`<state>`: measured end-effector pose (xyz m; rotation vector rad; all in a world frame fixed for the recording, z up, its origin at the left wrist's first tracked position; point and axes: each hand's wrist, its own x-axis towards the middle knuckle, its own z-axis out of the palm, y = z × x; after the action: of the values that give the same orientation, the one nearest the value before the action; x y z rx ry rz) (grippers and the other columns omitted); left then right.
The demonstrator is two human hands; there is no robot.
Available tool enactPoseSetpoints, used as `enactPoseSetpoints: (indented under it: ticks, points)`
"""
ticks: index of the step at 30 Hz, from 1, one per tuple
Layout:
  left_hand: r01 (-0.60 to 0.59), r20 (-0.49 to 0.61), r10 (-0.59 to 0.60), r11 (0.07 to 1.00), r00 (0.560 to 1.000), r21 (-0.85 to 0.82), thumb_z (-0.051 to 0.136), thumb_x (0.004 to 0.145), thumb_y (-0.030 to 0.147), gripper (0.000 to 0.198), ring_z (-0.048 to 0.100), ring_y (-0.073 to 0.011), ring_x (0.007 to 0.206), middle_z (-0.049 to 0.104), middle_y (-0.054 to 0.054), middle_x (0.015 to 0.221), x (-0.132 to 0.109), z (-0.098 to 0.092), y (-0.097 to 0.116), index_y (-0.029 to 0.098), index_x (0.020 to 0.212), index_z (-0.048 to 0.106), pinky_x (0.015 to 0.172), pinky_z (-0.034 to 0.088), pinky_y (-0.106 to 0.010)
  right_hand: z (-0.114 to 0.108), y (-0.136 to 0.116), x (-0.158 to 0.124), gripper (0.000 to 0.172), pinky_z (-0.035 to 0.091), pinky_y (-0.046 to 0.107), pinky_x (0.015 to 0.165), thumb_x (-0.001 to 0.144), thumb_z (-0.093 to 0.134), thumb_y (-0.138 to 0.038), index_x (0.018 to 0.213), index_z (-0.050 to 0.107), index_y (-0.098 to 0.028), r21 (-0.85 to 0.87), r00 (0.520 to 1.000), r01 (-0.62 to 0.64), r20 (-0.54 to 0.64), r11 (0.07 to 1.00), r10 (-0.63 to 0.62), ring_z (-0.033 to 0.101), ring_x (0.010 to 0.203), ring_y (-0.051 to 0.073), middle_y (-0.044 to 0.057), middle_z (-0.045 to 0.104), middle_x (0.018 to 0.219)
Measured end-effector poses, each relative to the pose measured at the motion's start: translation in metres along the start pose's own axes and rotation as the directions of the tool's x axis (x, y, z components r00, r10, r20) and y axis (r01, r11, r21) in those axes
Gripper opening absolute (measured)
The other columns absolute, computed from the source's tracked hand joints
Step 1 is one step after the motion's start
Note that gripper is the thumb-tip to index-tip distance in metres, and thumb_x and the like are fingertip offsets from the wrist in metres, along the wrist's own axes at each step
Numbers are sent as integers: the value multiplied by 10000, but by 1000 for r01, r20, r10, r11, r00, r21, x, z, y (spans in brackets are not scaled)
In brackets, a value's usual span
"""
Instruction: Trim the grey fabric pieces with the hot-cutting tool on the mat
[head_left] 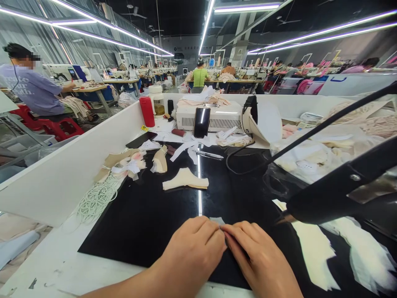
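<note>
Both hands meet over the front part of a black mat (139,223). My left hand (197,244) is closed, its fingers curled at a small pale grey piece (216,220) that shows just beyond the fingertips. My right hand (256,252) pinches at the same spot, thumb and forefinger touching the left fingertips. Most of what lies between the fingers is hidden. Farther back on the mat sits a cream fabric piece (185,179), with a smaller beige bundle (160,159) behind it to the left.
A black lamp-like arm (335,194) reaches in from the right above cream pieces (314,252). Pale cords (97,198) lie left. A phone (201,122), white machine (225,116), red bottle (147,111) and pen (209,155) are behind. Other people sit beyond the white partition (77,169).
</note>
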<state>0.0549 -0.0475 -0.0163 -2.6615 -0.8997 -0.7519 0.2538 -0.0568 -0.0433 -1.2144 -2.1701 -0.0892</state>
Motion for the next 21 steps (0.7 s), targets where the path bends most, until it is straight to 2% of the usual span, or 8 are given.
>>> enactPoseSetpoints:
  ticks: [2,4,12,18,21]
  points:
    - [-24,-24,23,1000,999,-8,362,1156,152,347,709,-164,972,734,-35,972,-1,3,3,116,1042,688,958,565,-305,2,0,-2,375,535,365,682,1156,366,-292,1102,726,-203,-9,1000,-9,-1,1000,9,657,696,189,45,728,863]
    - [-23,-27,23,1000,999,0,352,1163,167,368,720,-162,1029,757,-43,1008,-2,6,4,106,1054,698,1020,556,-296,3,1,-4,370,541,371,700,1155,370,-286,1126,730,-203,-15,1000,-13,5,1000,13,663,709,192,48,732,877]
    - [-25,0,25,999,1000,28,387,1160,197,347,743,-184,1082,791,-58,1057,-7,10,2,102,1081,711,1018,582,-314,4,1,-6,326,542,378,711,1147,391,-255,1165,713,-208,-20,1000,-13,4,1000,13,673,731,199,51,735,903]
    - [15,19,-14,999,1000,-42,368,1168,220,359,755,-190,1064,792,-55,1040,-6,8,3,102,1085,696,1002,603,-322,2,-3,-1,327,554,358,676,1146,396,-258,1121,718,-207,-2,1000,-12,0,1000,12,675,697,185,36,729,864]
    - [37,23,-36,997,999,-66,390,1172,273,338,755,-198,1072,792,-60,1085,-8,9,3,107,1134,682,985,616,-333,-1,-2,2,324,564,357,670,1145,410,-286,1114,727,-226,6,999,5,-39,1000,-4,701,724,192,41,749,898]
